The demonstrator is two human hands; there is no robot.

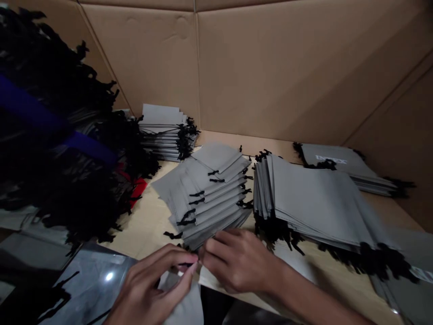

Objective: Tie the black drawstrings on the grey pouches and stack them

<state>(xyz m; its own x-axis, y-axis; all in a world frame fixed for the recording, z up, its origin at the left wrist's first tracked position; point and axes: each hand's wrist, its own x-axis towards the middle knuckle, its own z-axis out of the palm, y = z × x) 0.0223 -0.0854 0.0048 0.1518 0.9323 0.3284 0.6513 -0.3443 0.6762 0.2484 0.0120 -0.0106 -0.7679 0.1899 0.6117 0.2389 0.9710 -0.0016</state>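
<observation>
Near one fanned pouch stack (pixel 216 192), left hand (pixel 149 280) pinches one black cord (pixel 185 264); right hand (pixel 238 259) curls, grip unclear.

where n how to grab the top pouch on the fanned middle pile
I'd pinch the top grey pouch at its near-right edge, between the black cord ends, coming from the near right: it seems to lie flat, with that edge stepped back from the pouch beneath.
</observation>
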